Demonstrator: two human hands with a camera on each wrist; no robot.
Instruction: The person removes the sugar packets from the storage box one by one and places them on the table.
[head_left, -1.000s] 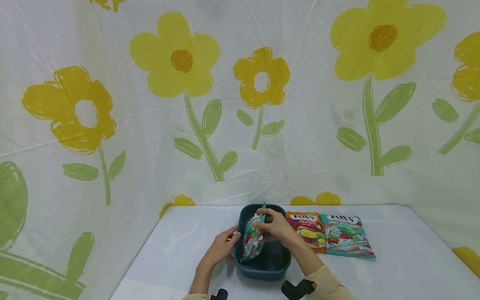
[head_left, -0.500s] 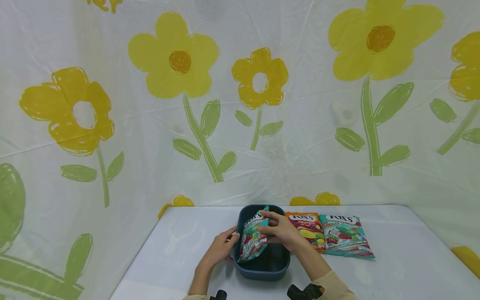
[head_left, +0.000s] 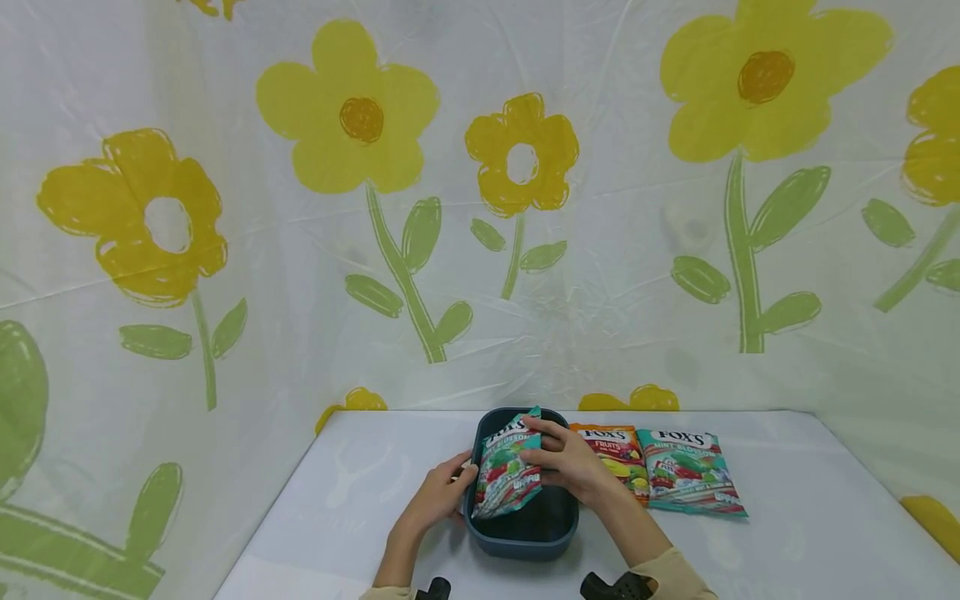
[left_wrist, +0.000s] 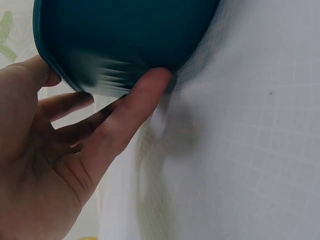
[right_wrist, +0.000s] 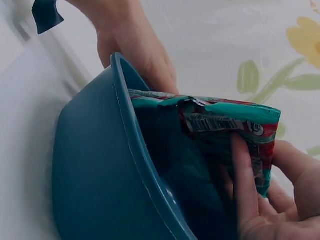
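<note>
A dark blue, rounded plastic bin (head_left: 521,548) stands on the table. My left hand (head_left: 438,496) grips its left side; the left wrist view shows the fingers (left_wrist: 120,120) against the outer wall and another digit at the rim. My right hand (head_left: 576,465) reaches over the bin and holds a teal bag of FOX'S candy (head_left: 504,475) by its right edge. The bag is tilted, inside the bin's opening along the left side. In the right wrist view, the bag (right_wrist: 225,120) is pinched between thumb and fingers, its barcode strip facing the camera.
Right of the bin, an orange FOX'S Fruits bag (head_left: 621,468) lies partly behind the right forearm. Beside it lies another teal FOX'S bag (head_left: 693,472). A white table (head_left: 330,525) carries everything, with a flower-printed sheet (head_left: 600,317) hanging behind.
The right hand has turned the teal candy bag so that more of its printed front faces the head camera, shifting slightly right. The left hand stays on the bin.
</note>
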